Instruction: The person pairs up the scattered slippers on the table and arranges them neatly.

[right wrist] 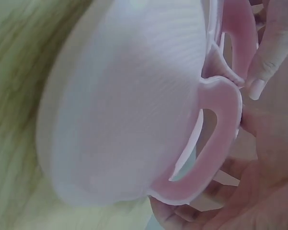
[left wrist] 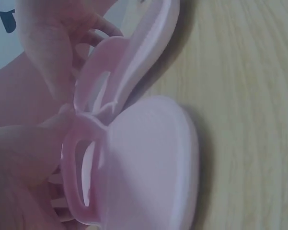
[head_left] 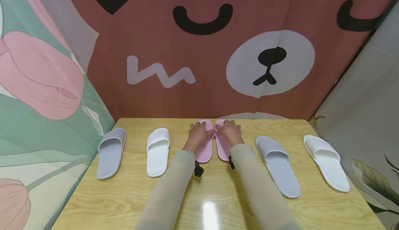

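Observation:
A pair of pink slippers sits side by side near the back of the wooden surface. My left hand (head_left: 198,135) grips the left pink slipper (head_left: 204,153) over its strap. In the left wrist view, the thumb lies at the strap's inner edge and the fingers reach round the outer side. The right pink slipper (head_left: 222,148) is held the same way by my right hand (head_left: 231,132). The right wrist view shows fingers at the outer edge of its strap. Both straps meet at their inner edges, where the two thumbs come close together.
Left of the hands lie a white slipper (head_left: 157,159) and a grey slipper (head_left: 109,159). Another grey slipper (head_left: 282,174) and another white slipper (head_left: 331,169) lie to the right, angled. A bear-printed curtain (head_left: 156,102) hangs behind the wooden surface (head_left: 215,192); printed cloths flank both sides.

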